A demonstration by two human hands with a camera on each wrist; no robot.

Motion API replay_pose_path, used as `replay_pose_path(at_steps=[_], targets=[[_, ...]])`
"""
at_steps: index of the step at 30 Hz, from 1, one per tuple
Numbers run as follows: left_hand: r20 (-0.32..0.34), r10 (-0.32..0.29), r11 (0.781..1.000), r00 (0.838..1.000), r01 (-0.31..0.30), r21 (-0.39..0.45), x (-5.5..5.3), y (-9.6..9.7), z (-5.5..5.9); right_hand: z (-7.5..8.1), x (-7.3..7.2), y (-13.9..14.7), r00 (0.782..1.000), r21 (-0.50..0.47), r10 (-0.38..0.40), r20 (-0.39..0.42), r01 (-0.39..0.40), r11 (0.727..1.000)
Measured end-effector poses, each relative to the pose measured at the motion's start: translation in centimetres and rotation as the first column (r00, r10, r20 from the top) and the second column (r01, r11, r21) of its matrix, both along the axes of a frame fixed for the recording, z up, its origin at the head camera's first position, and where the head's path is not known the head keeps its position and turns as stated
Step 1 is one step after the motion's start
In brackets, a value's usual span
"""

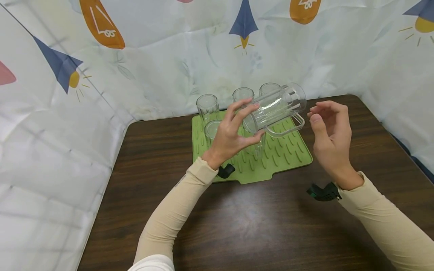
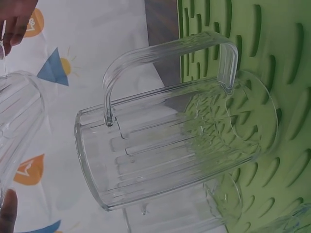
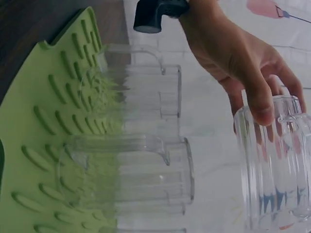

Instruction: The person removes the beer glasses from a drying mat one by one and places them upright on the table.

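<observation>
A clear glass mug (image 1: pixel 276 107) with a handle hangs tilted on its side above the mat. My left hand (image 1: pixel 230 133) grips it round one end, fingers on top and thumb below. Its handle points down and to the right. Off the mug's far end, my right hand (image 1: pixel 333 137) is raised with fingers loosely bent, touching nothing. The right wrist view shows the left hand (image 3: pixel 238 58) on the held mug (image 3: pixel 272 165). Several more glass mugs stand on the green mat, among them a handled mug (image 2: pixel 170 141) in the left wrist view.
The green ridged mat (image 1: pixel 288 154) lies on a dark wooden table (image 1: pixel 257 222). A back-row mug (image 1: pixel 207 105) stands near the mat's far left corner. Behind the table hangs a white patterned cloth (image 1: pixel 162 56).
</observation>
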State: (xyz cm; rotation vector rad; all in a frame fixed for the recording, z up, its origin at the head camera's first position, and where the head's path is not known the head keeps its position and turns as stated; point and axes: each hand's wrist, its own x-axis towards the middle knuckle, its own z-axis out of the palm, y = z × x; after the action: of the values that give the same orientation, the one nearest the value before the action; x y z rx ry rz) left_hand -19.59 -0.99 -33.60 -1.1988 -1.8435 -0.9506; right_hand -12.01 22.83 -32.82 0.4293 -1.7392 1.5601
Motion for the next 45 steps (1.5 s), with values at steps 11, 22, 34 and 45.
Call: replay_pose_path(at_steps=[11,22,34,45], targets=[[-0.004,-0.002,1.0,1.0,0.002,-0.011,-0.4,0.0,-0.1,-0.8,-0.1,0.0,0.934,-0.5,0.32,0.158,-0.204,0.842],[-0.01,-0.004,0.999,1.0,0.003,-0.033,-0.8,-0.1,-0.1,-1.7,-0.1,0.0,0.705,-0.744,0.675,0.218,-0.328,0.582],[0.035,0.0,0.999,0.999,0.002,-0.037,-1.0,-0.2,-0.3,-1.9,-0.3,-0.9,0.557,-0.871,0.826,0.085,-0.362,0.333],[0.048,-0.009,0.999,0.999,0.011,-0.031,-1.1,-0.1,-0.6,-1.6,-0.2,-1.9,0.514,-0.951,0.857,-0.038,-0.282,0.127]])
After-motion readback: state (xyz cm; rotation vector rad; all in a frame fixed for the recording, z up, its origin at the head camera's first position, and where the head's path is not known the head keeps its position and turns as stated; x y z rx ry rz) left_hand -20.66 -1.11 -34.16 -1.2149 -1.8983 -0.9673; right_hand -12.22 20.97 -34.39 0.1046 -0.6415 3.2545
